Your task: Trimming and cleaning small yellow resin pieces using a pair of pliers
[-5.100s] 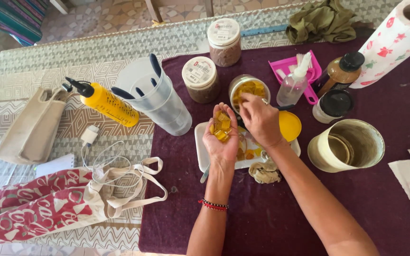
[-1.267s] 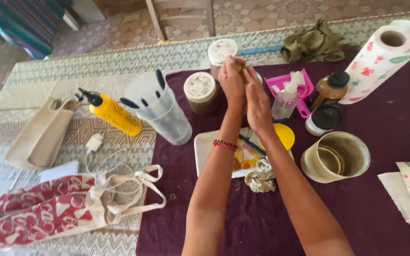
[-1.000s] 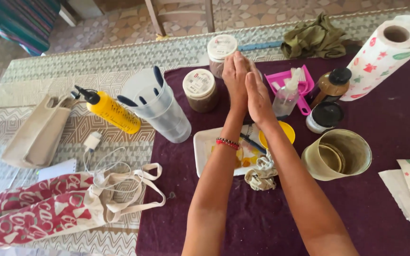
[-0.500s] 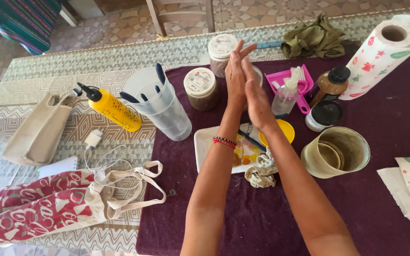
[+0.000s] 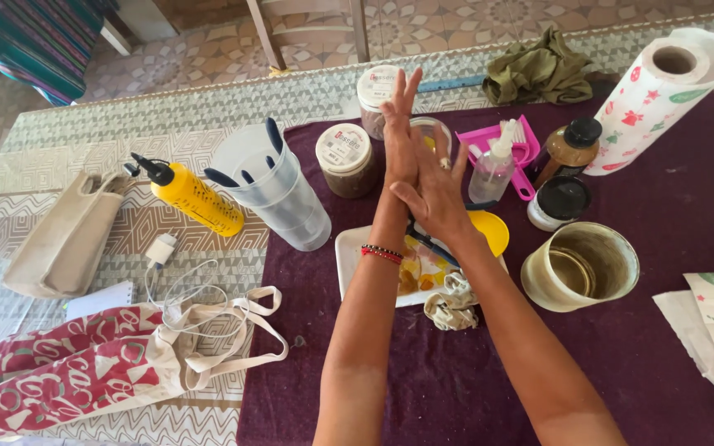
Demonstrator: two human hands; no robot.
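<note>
Patterned floor tiles and the legs of a wooden chair (image 5: 307,33) fill the top of the view, and below them a long table runs across under a pale geometric cloth (image 5: 126,124), with a dark maroon cloth (image 5: 687,206) over its right half. Largest on the maroon cloth: a printed paper towel roll (image 5: 654,99), then an empty yellowish pot (image 5: 580,266), then a clear measuring jug (image 5: 278,198) at the cloth's edge. Over on the pale cloth lie a red-and-white tote bag (image 5: 68,372) and a yellow squeeze bottle (image 5: 192,196). Centre stage, the left hand (image 5: 397,140) and the right hand (image 5: 435,194) are pressed palm to palm, fingers straight and slightly spread, gripping nothing that can be seen; whether something lies between the palms cannot be told. Directly below the wrists sits the white tray (image 5: 353,256), holding amber-yellow pieces (image 5: 423,277), with a yellow lid (image 5: 489,231) at its right. By the look of it, the work is midway: pieces remain on the tray, the lidded jars (image 5: 345,157) behind stay closed.
</note>
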